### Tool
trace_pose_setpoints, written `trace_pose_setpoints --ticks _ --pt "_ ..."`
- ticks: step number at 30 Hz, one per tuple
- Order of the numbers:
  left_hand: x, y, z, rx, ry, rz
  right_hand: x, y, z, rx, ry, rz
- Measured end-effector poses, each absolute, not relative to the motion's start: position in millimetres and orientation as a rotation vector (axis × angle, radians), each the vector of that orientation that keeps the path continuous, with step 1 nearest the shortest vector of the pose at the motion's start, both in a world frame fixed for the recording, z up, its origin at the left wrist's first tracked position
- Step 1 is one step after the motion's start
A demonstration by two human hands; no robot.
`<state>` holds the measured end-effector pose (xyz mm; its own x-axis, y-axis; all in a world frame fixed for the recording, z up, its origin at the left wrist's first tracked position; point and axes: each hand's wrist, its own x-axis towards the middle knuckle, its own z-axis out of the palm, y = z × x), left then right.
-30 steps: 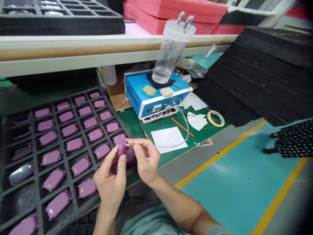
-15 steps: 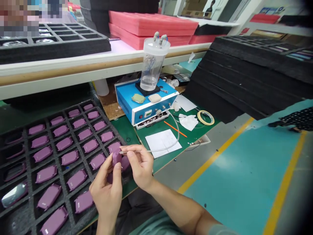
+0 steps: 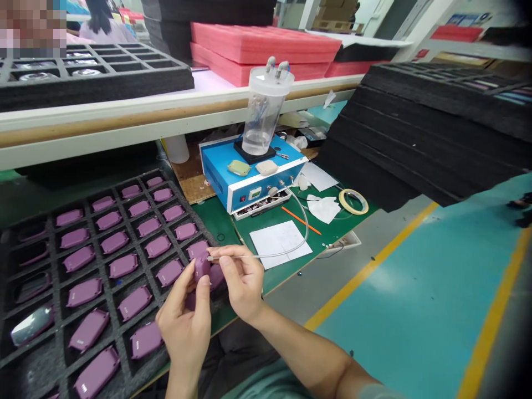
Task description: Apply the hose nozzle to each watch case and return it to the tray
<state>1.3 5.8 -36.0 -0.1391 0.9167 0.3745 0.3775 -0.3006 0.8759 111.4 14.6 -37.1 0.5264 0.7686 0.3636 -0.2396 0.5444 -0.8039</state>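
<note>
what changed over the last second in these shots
The person in polka-dot clothes at the right has walked nearly out of view, and only dark shoes show at the edge. The head view has lifted, taking in more of the room. The left hand still holds the purple casing, and the right hand still pinches the thin hosed tool at it. Nothing was let go.

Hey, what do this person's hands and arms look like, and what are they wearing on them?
The left hand and right hand are bare, with no gloves, rings or watch showing. The forearms are uncovered too, and a pale green short-sleeved shirt shows below them.
</note>
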Motion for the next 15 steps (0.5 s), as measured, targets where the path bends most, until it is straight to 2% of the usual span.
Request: trace_pose_setpoints --ticks 15 --pt "1.1 4.8 -36.2 1.652 1.434 1.438 111.8 14.8 -37.0 -0.787 -0.805 0.645"
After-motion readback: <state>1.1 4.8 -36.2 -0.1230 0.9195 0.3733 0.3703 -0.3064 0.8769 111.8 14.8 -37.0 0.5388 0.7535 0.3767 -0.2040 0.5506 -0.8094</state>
